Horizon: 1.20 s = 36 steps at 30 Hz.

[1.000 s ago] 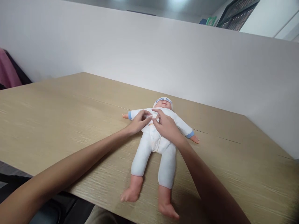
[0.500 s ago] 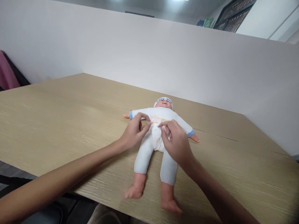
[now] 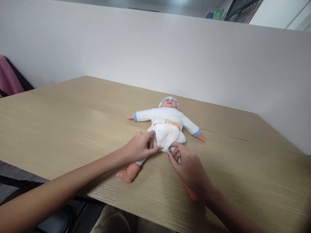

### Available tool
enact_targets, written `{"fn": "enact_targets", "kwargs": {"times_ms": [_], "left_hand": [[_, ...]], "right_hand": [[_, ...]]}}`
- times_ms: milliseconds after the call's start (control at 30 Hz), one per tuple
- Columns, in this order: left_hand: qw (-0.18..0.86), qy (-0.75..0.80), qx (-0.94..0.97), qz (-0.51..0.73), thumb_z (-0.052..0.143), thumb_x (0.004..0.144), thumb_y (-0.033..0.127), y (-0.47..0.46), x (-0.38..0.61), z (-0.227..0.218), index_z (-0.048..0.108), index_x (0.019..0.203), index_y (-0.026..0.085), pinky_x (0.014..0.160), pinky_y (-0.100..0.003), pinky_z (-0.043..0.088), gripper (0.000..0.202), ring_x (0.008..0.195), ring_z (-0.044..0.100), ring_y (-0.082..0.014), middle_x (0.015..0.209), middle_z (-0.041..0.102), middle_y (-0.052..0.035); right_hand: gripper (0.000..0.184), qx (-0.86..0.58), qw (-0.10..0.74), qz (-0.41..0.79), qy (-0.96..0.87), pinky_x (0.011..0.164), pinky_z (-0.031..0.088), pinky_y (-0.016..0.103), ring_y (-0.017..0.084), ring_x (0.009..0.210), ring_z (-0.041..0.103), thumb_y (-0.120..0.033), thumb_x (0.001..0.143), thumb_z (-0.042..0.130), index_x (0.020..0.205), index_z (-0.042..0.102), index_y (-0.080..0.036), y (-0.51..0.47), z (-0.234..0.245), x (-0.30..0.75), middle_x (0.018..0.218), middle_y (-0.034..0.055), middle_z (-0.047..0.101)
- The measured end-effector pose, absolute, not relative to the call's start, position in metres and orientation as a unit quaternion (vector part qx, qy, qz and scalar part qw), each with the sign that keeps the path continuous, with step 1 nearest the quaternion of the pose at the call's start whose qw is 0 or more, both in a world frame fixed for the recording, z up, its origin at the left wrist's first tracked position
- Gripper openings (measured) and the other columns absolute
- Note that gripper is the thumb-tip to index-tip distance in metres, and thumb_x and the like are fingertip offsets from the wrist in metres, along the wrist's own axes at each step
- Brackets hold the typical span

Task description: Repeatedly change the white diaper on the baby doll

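Observation:
A baby doll point(image 3: 167, 120) lies on its back on the wooden table point(image 3: 73, 119), head toward the wall, arms spread. It wears a white top with blue cuffs, a white cap and a diaper point(image 3: 167, 134) that now shows. My left hand point(image 3: 139, 147) grips the white trousers point(image 3: 141, 160) at the doll's left thigh. My right hand point(image 3: 188, 165) pinches the same trousers on the other side, covering that leg. One bare foot point(image 3: 126, 174) sticks out below my left hand.
A white partition wall point(image 3: 170, 55) runs along the table's far edge. Something pink point(image 3: 8, 79) is at the far left beyond the table. Dark framed windows or shelves point(image 3: 243, 9) show above the partition at top right.
Both hands have slid from the doll's chest down past its waist toward me, dragging the white trousers down the legs. The diaper is now uncovered.

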State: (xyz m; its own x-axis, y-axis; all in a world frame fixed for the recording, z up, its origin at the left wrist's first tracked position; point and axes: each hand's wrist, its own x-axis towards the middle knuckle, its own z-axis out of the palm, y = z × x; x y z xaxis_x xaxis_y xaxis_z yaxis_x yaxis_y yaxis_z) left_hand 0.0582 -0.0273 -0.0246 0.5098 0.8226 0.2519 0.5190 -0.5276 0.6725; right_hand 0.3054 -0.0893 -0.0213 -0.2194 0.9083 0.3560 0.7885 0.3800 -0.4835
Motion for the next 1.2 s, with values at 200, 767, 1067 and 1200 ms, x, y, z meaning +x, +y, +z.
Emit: {"fn": "enact_targets", "kwargs": {"times_ms": [200, 767, 1067, 1200], "left_hand": [[0.257, 0.399, 0.826, 0.305, 0.07, 0.103, 0.054, -0.026, 0.062, -0.031, 0.055, 0.075, 0.023, 0.081, -0.037, 0.045, 0.044, 0.061, 0.054, -0.0165, 0.066, 0.061, 0.0043], [0.27, 0.346, 0.826, 0.354, 0.068, 0.1, 0.033, -0.03, 0.063, -0.031, 0.048, 0.085, 0.023, 0.073, -0.032, 0.039, 0.027, 0.079, 0.052, -0.0179, 0.084, 0.056, 0.0022], [0.399, 0.369, 0.736, 0.403, 0.079, 0.095, 0.037, -0.025, 0.06, -0.043, 0.051, 0.103, 0.024, 0.07, -0.03, 0.036, 0.032, 0.075, 0.043, -0.0146, 0.087, 0.052, 0.005], [0.448, 0.374, 0.685, 0.435, 0.088, 0.088, 0.038, -0.024, 0.061, -0.049, 0.047, 0.104, 0.025, 0.073, -0.03, 0.039, 0.046, 0.075, 0.048, -0.0138, 0.093, 0.057, 0.0042]], "right_hand": [[0.01, -0.545, 0.279, 0.041, -0.789, 0.069, 0.051, 0.035, 0.025, 0.082, 0.072, -0.031, 0.105, 0.063, 0.111, 0.067, -0.024, -0.098, -0.029, 0.294, 0.099, 0.0064, 0.075], [0.014, -0.525, 0.315, 0.103, -0.784, 0.096, 0.055, 0.045, 0.03, 0.107, 0.07, -0.024, 0.108, 0.056, 0.118, 0.066, -0.022, -0.1, -0.031, 0.287, 0.124, 0.0125, 0.075], [0.025, -0.566, 0.354, 0.154, -0.728, 0.076, 0.055, 0.036, 0.022, 0.074, 0.07, -0.033, 0.104, 0.064, 0.125, 0.066, -0.022, -0.102, -0.026, 0.295, 0.107, 0.0076, 0.081], [0.025, -0.569, 0.377, 0.183, -0.708, 0.076, 0.056, 0.035, 0.019, 0.072, 0.072, -0.035, 0.105, 0.063, 0.127, 0.068, -0.024, -0.105, -0.022, 0.3, 0.112, 0.0054, 0.084]]}}
